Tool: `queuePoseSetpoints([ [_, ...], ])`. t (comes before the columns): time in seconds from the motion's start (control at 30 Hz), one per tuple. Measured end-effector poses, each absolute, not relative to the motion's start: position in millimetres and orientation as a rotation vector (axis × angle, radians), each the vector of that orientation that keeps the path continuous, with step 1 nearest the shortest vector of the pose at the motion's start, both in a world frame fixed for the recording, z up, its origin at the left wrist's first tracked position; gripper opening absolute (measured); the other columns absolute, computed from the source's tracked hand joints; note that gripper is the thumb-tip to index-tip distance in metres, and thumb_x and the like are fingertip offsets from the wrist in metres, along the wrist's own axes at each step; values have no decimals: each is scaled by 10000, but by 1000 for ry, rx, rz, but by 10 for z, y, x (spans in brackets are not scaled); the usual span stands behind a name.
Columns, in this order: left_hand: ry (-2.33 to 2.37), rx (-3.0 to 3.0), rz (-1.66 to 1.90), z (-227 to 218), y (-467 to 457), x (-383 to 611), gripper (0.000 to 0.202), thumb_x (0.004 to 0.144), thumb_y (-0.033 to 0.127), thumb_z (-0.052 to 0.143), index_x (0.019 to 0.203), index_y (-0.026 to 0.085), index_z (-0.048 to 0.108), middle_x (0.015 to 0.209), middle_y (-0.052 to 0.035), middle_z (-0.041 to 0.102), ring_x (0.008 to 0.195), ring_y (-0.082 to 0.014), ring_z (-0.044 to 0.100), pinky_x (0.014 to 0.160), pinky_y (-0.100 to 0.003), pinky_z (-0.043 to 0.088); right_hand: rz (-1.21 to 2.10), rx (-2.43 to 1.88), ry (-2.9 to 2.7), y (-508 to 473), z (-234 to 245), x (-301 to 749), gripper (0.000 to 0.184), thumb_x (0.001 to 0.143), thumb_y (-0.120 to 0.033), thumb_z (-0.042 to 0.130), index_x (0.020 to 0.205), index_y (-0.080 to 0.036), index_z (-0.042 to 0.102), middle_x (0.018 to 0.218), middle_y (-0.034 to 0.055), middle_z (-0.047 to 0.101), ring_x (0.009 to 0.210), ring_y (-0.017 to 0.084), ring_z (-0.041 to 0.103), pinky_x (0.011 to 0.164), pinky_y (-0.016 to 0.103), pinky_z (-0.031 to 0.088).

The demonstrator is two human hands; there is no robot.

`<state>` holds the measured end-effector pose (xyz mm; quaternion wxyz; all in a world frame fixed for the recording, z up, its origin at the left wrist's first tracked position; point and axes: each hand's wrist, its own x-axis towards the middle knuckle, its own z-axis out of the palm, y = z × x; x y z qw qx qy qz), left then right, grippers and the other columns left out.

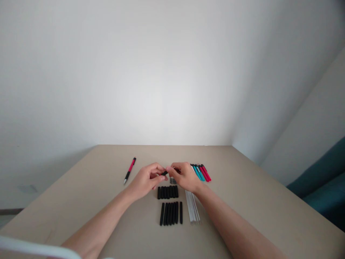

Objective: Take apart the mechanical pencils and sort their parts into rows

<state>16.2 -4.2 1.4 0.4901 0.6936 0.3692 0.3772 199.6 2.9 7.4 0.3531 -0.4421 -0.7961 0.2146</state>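
Observation:
My left hand [145, 180] pinches a small black pen part [164, 173] between thumb and fingers above the table. Close against it, my right hand [185, 176] is closed too, its thumb and fingertips at the other end of the black part. Something dark shows between the right fingers, mostly hidden. Just below the hands lie small metallic pieces [173, 181], partly covered, and a row of short black tubes [167, 192]. Nearer to me is a row of longer black tubes [170, 213]. White pen refills [192, 208] lie beside my right wrist.
A red and black pen [129, 170] lies alone at the left. Teal pen barrels [198, 172] and red pen barrels [206, 172] are lined up beyond my right hand. The beige table [107, 158] meets a white wall; a teal curtain [323, 183] hangs at the right.

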Motion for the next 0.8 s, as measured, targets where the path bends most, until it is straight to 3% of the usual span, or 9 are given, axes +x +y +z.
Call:
queuePoseSetpoints([
  [0.13,1092,1930,1016,21,-47,150,159,767,312,595,694,175,634,595,1,602,490,-106,452,481,-201,302,545,-1164,-2031,46,53,2006,378,864,-375,473,607,-136,613,500,-27,481,492,79,388,482,206,276],
  [0.3,1074,2054,982,64,-60,120,303,791,317,549,523,178,584,455,27,496,428,-101,365,453,-207,232,513,-1124,-2088,54,53,2023,342,864,-338,480,627,-139,625,503,-18,501,496,86,407,486,211,285],
  [0.57,1045,2016,835,77,-53,78,325,823,309,475,547,165,570,482,20,484,461,-108,404,470,-200,271,375,-996,-2168,6,109,2020,364,889,-348,457,605,-155,579,580,18,553,571,114,462,563,233,329],
  [0.8,1059,2024,978,29,-64,128,143,734,287,599,642,188,646,536,18,534,503,-115,398,503,-205,275,435,-1043,-2266,-13,113,2044,339,860,-277,473,566,-146,576,505,-25,498,495,84,392,507,221,279],
])
